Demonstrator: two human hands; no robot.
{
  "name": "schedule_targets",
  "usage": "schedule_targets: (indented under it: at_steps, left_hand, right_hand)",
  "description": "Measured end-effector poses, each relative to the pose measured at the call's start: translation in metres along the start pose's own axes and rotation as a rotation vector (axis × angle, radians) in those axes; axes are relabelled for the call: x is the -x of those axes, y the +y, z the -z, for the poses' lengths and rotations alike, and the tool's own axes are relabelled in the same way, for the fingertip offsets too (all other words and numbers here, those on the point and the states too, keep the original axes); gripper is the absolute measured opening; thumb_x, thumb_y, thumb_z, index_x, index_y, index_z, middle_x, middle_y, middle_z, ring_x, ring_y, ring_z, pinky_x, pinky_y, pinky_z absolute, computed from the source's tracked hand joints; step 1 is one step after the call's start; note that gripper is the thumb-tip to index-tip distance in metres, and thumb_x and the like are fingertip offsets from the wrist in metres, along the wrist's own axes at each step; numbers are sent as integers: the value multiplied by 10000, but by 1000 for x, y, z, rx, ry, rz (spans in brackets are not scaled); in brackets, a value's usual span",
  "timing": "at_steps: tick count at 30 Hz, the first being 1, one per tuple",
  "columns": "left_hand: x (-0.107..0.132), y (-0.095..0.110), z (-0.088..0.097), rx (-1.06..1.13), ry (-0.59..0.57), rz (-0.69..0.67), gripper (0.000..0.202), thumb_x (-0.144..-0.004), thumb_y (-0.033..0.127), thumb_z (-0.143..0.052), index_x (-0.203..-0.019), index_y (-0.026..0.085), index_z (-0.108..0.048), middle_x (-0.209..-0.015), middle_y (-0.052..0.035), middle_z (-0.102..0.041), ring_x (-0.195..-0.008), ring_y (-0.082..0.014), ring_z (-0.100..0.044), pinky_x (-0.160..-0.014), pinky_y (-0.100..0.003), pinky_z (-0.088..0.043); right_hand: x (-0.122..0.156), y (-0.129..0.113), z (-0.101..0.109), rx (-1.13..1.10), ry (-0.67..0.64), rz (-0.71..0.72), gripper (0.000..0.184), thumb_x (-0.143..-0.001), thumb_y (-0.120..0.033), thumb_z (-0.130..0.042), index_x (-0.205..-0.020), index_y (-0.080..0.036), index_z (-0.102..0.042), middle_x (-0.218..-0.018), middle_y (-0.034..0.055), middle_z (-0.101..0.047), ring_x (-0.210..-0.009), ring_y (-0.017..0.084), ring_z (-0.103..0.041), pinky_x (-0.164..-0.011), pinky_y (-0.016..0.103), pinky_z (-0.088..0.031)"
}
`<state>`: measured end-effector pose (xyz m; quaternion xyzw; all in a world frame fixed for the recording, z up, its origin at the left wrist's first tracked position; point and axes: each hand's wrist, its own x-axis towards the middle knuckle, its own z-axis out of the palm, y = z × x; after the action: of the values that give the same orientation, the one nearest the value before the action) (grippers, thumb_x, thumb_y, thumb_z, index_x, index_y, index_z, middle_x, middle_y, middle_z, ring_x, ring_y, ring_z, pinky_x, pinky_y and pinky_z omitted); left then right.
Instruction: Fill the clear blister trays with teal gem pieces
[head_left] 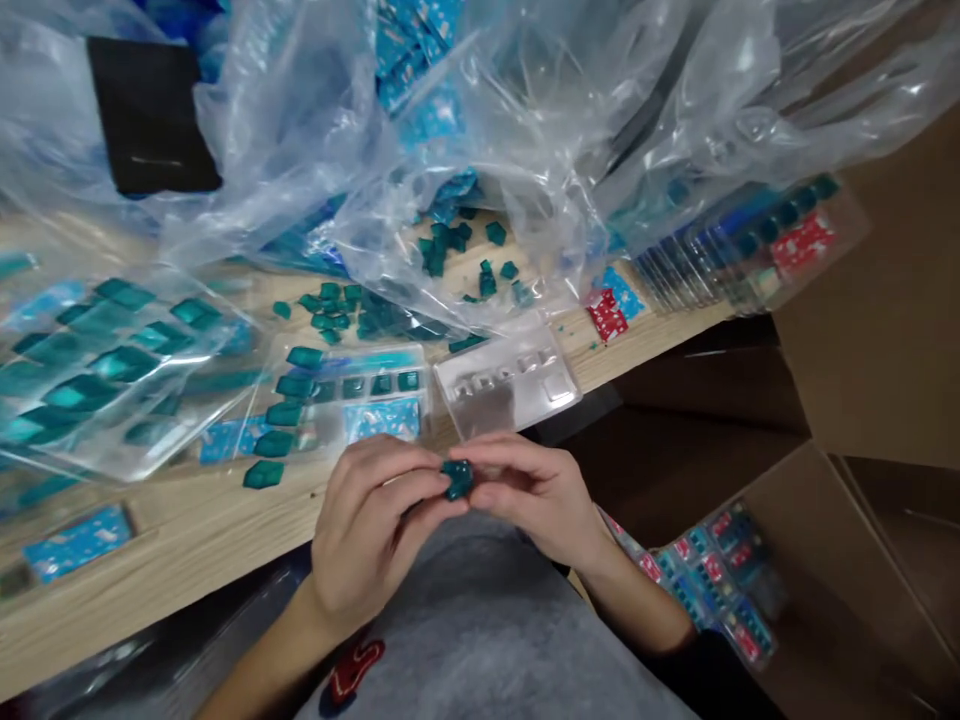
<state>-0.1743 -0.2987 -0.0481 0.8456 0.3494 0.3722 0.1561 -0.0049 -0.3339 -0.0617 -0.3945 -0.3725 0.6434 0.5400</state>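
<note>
Fingers of left hand (367,535) and right hand (536,495) pinch teal piece (457,478) | piece half hidden | shape unclear

Between my left hand (367,530) and right hand (536,495) I pinch a small teal piece (457,478) that looks like hard, glossy plastic. Just beyond the hands lies a clear plastic tray (510,380), smooth and shiny. The counter (172,545) under it shows pale wood with a matt, grained face. Farther out, thin transparent plastic bags (315,130) crinkle and catch glare. Right of my right hand I see matt brown cardboard (885,340). Below my hands, grey cloth (480,630) looks soft and dull.
</note>
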Motion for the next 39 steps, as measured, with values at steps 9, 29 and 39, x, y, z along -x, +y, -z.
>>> schedule_targets:
  at_steps: [9,29,39]
  left_hand:
    - [-6,2,-16,-111,-87,-52,80,-913,128,-616,-975,178,-604,-879,-20,-668,-816,-167,-621,-748,-348,-533]
    - [3,-11,1,83,-191,134,196,-981,180,-506,-1156,176,-593,-939,-43,-672,-874,-159,-627,-783,-319,-545]
    - [1,-13,12,91,-223,52,178,-928,106,-554,-1052,210,-629,-899,-22,-738,-791,-161,-690,-756,-347,-584]
  right_hand:
    - [-3,1,19,-191,72,-206,257,-760,-235,-812,-987,-352,-781,-908,-56,-785,-796,74,-731,-807,192,-603]
    - [-8,7,10,-57,51,-239,225,-721,-259,-843,-923,-345,-795,-913,-26,-796,-831,114,-745,-790,233,-611]
    - [-12,2,8,51,-71,-201,354,-757,-134,-802,-1019,-369,-771,-957,-34,-782,-872,78,-721,-800,170,-582]
